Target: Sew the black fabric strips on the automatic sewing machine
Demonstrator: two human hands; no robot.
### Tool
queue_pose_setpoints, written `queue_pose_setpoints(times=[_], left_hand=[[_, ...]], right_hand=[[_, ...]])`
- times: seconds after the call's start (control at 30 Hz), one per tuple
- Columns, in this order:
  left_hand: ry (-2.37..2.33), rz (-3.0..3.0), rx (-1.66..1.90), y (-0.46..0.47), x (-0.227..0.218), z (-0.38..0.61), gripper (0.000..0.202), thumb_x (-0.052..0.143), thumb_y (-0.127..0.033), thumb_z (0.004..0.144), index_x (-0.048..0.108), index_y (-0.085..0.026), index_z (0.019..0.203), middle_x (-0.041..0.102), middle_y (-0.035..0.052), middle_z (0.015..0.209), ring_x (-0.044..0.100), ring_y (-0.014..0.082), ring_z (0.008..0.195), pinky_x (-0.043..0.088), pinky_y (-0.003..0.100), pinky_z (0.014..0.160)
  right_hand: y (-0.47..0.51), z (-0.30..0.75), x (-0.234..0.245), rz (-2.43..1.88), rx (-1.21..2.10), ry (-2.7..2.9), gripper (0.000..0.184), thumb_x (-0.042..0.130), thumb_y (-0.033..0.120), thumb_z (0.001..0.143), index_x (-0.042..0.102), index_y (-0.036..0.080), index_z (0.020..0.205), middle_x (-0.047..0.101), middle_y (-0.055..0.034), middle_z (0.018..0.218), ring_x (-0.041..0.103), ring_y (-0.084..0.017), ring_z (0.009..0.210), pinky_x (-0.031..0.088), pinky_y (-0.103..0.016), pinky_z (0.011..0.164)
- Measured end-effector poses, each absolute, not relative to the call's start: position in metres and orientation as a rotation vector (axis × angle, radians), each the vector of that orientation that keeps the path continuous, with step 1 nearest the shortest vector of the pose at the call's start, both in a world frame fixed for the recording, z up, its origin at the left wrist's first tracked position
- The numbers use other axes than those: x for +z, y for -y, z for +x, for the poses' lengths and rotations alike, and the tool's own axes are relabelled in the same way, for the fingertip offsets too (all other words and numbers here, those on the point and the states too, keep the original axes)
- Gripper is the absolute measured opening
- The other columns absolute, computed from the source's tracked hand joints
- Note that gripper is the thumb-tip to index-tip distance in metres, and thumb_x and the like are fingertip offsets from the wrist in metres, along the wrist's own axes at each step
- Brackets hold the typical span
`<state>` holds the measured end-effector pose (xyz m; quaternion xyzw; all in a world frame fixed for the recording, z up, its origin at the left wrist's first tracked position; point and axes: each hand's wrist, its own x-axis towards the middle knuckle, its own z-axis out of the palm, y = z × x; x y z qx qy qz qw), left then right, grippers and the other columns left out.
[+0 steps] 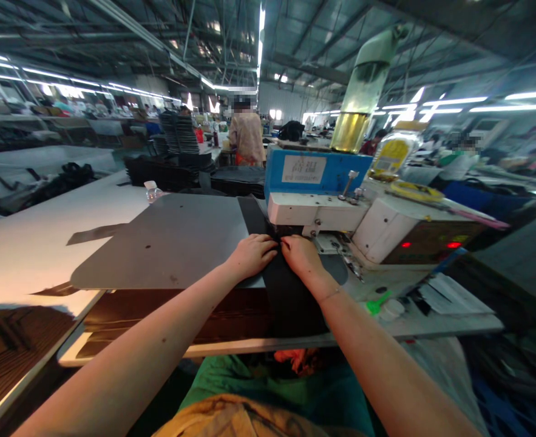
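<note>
A long black fabric strip (290,297) runs over a flat grey metal plate (195,233) and hangs down over the front edge. My left hand (255,255) has its fingers closed and pressed on the fabric, just left of the sewing head. Close beside it, my right hand (300,255) is also closed on the fabric, its fingertips bunched near the needle area. Both hands lie right at the white and blue sewing machine (317,209). The fingertips partly hide the spot of cloth between them, and the needle does not show clearly.
Stacked dark pieces (181,312) lie under the plate. An oil reservoir (354,121) and a plastic jar (395,152) stand on the machine. A green-handled tool (377,303) lies at right. A small bottle (151,191) stands behind the plate; a person (246,133) stands farther back.
</note>
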<state>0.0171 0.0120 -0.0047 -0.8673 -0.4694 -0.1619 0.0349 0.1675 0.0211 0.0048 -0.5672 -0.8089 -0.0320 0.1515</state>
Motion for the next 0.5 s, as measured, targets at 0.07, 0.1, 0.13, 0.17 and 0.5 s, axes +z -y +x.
queue_pose_setpoints(times=[0.07, 0.1, 0.13, 0.17, 0.5], left_hand=[[1.438, -2.668, -0.5, -0.0122, -0.005, 0.0171, 0.031, 0.037, -0.032, 0.088, 0.059, -0.02, 0.107, 0.055, 0.0041, 0.116, 0.05, 0.0184, 0.105, 0.038, 0.03, 0.092], [1.435, -2.669, -0.502, -0.0123, -0.0051, 0.017, 0.031, 0.037, -0.032, 0.088, 0.059, -0.02, 0.107, 0.055, 0.0043, 0.116, 0.05, 0.0186, 0.105, 0.038, 0.03, 0.092], [1.433, -2.671, -0.505, -0.0124, -0.0053, 0.0169, 0.031, 0.037, -0.032, 0.088, 0.059, -0.02, 0.108, 0.055, 0.0046, 0.116, 0.05, 0.0188, 0.105, 0.038, 0.03, 0.092], [1.434, -2.673, -0.507, -0.0125, -0.0054, 0.0168, 0.032, 0.037, -0.032, 0.088, 0.058, -0.02, 0.108, 0.055, 0.0048, 0.116, 0.049, 0.0189, 0.105, 0.038, 0.031, 0.092], [1.458, -2.705, -0.513, -0.0126, -0.004, 0.017, 0.032, 0.037, -0.033, 0.088, 0.057, -0.02, 0.11, 0.054, 0.0055, 0.117, 0.048, 0.0198, 0.107, 0.037, 0.033, 0.093]], right_hand=[[-0.0211, 0.1675, 0.0044, -1.625, -0.096, 2.319, 0.027, 0.039, 0.021, 0.085, 0.063, 0.017, 0.099, 0.064, -0.0078, 0.096, 0.059, -0.017, 0.084, 0.041, -0.024, 0.071], [-0.0213, 0.1675, 0.0042, -1.627, -0.099, 2.319, 0.027, 0.039, 0.021, 0.085, 0.062, 0.017, 0.099, 0.064, -0.0079, 0.097, 0.059, -0.017, 0.084, 0.041, -0.024, 0.071], [-0.0216, 0.1675, 0.0041, -1.631, -0.101, 2.319, 0.027, 0.039, 0.021, 0.085, 0.062, 0.017, 0.1, 0.064, -0.0081, 0.097, 0.059, -0.016, 0.084, 0.041, -0.024, 0.071], [-0.0219, 0.1674, 0.004, -1.634, -0.103, 2.319, 0.027, 0.039, 0.021, 0.085, 0.062, 0.017, 0.1, 0.064, -0.0081, 0.098, 0.059, -0.016, 0.084, 0.041, -0.024, 0.072], [-0.023, 0.1674, 0.0022, -1.634, -0.131, 2.335, 0.028, 0.038, 0.021, 0.086, 0.062, 0.018, 0.099, 0.064, -0.0079, 0.096, 0.059, -0.017, 0.082, 0.042, -0.025, 0.069]])
